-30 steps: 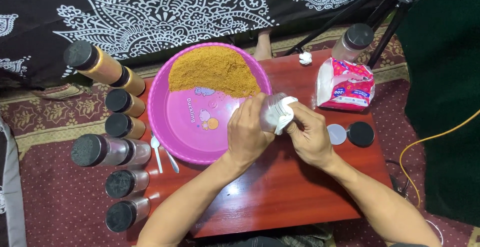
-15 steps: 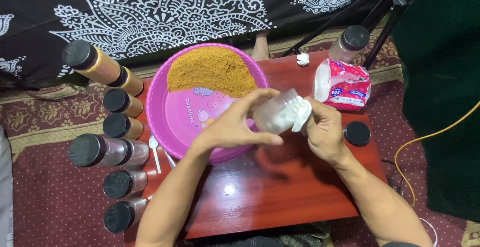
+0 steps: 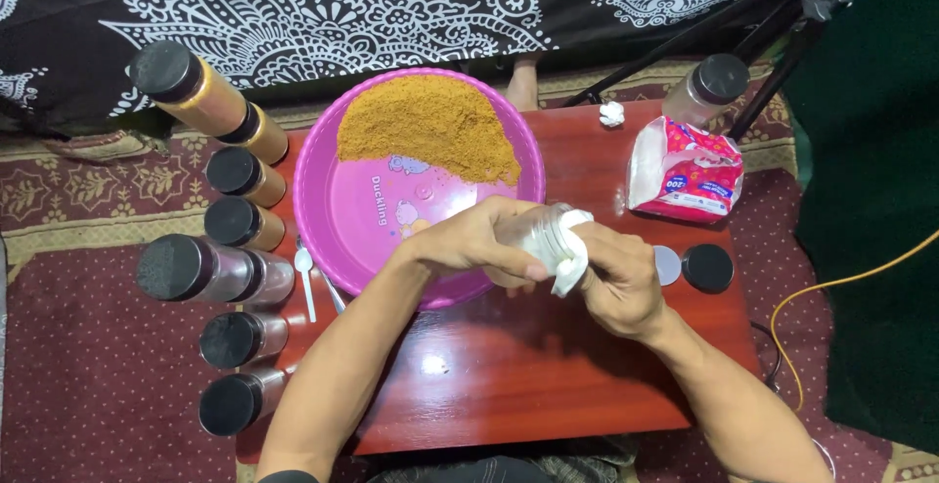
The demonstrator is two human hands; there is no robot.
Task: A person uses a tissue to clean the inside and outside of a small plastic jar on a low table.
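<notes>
Since half a second ago, your left hand has closed back over the clear jar, where earlier its fingers were spread off the glass. It now wraps the jar's body, fingers curled around it. Your right hand presses a white tissue against the jar's mouth, fingers bent around the wad. Jar and tissue sit at frame centre, over the lower right rim of the pink tray, which holds a heap of brown powder in its upper half. Right of your hands, a black lid and a clear disc lie on the red table. Black-capped bottles line the left edge; a tissue pack lies at upper right.
</notes>
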